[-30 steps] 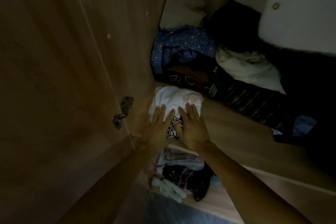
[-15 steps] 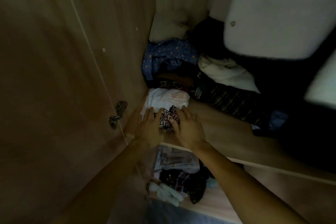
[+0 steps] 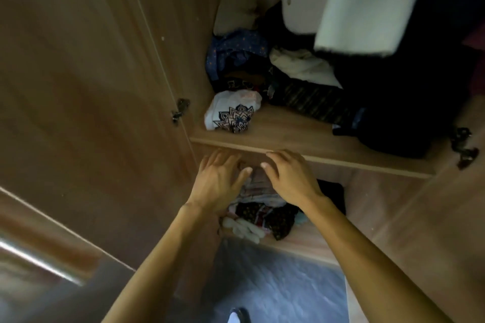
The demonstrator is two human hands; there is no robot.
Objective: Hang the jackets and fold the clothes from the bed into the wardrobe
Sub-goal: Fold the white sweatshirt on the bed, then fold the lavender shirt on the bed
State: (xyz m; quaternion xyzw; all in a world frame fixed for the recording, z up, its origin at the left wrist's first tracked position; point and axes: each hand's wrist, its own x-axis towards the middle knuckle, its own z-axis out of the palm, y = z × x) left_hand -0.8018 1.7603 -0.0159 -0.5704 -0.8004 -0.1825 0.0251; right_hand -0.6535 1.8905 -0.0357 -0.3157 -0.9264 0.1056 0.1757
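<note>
From the head camera, your left hand (image 3: 219, 181) and right hand (image 3: 290, 178) were both open and empty, fingers spread, hovering just below the front edge of the wardrobe shelf (image 3: 312, 149). The folded white shirt (image 3: 232, 111) with a dark mandala print lay on that shelf near its left end, close to the wardrobe's side wall and apart from both hands. Behind it sat a heap of dark and blue clothes (image 3: 262, 65), and more clothes (image 3: 262, 212) lay on the lower shelf under your hands.
</note>
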